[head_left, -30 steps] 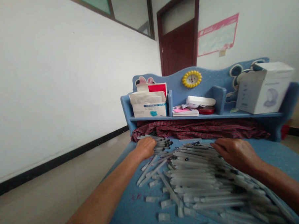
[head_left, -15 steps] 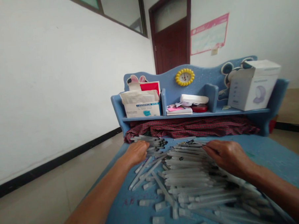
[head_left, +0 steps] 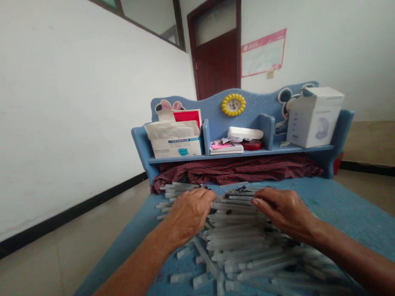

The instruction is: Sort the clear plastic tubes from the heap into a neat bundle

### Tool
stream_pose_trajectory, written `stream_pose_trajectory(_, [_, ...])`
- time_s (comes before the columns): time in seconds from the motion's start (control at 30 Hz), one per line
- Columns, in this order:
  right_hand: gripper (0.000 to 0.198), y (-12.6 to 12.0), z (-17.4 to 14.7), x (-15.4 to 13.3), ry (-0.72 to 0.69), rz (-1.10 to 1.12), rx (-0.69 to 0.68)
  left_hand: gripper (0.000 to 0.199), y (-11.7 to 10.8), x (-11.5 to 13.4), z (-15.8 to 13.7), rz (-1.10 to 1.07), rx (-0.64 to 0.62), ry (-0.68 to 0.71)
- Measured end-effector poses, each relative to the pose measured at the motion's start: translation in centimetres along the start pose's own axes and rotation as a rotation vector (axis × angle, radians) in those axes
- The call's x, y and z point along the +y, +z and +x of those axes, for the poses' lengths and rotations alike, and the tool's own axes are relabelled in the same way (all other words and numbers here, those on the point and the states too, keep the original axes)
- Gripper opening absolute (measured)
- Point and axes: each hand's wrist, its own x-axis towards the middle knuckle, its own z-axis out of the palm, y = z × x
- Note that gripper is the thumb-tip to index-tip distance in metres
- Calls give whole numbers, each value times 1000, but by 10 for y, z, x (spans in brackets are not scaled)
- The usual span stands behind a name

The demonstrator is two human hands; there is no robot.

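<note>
Translucent pen barrels (head_left: 235,231) lie side by side in a long pile on the blue table (head_left: 354,215). My left hand (head_left: 193,211) is closed over the upper left end of the pile; its fingertips are bent down, and what they hold is hidden. At the right ends of the upper barrels, my right hand (head_left: 287,207) pinches with thumb and forefinger at a pen barrel (head_left: 241,202). Partly behind my left hand is a bundle of pens (head_left: 176,190). Loose clear pen caps (head_left: 201,279) are scattered at the near left.
A blue shelf (head_left: 204,157) rises at the table's back, bearing a mask box (head_left: 176,146), papers (head_left: 227,149), a red round tin (head_left: 252,144) and a white carton (head_left: 314,121). Below it lies a crumpled checked cloth (head_left: 237,170). A white wall (head_left: 68,105) stands to the left.
My left hand has moved right, from the pen bundle to the left ends of the barrel pile. My right hand stays near the barrels' right ends. The view has shifted slightly.
</note>
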Motion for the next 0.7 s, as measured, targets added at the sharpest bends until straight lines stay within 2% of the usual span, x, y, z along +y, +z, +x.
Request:
stream_pose_trajectory(0.1, [32,-3,-1,-10,-11,103,-55,22,1,20,0,-44,117,143])
stream_pose_trajectory(0.2, [37,-4,-2,-14,-26,181,-85,22,0,29,-2,-81,149,205])
stream_pose_trajectory(0.37, [33,-2,-3,-13,60,371,-163,19,-1,33,-4,-62,154,232])
stream_pose_trajectory(0.57, [5,1,-2,-9,219,711,-246,16,3,35,-4,-85,163,246])
stream_pose_trajectory(0.67, [22,1,-2,-9,240,710,-233,16,4,35,-4,-94,186,244])
stream_pose_trajectory(0.7, [22,1,-1,-9,227,663,-222,16,4,35,-4,-94,191,241])
